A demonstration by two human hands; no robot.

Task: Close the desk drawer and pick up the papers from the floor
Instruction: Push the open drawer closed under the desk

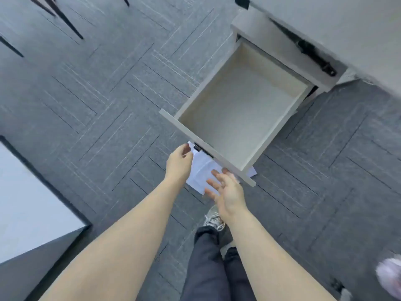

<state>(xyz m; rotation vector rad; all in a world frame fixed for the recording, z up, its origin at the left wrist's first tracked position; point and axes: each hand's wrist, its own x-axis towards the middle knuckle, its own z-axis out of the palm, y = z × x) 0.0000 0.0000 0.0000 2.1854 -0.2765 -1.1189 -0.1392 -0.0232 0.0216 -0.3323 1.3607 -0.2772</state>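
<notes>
The desk drawer (pixel 240 109) stands pulled fully out and empty toward two o'clock, so closing it looks like the step in hand. The left hand (pixel 179 162) and right hand (pixel 227 190) reach for its front panel, both loosely open and holding nothing. The white papers (pixel 200 168) lie on the carpet (pixel 86 94) under that panel; next, a flat push toward one o'clock.

Grey carpet tiles (pixel 104 101) with thin line patterns set at differing angles cover the floor. Dark, slender chair legs (pixel 65 20) stand at the upper left. A pale panel with a dark edge (pixel 26 203) fills the lower left corner. Light is even and soft.
</notes>
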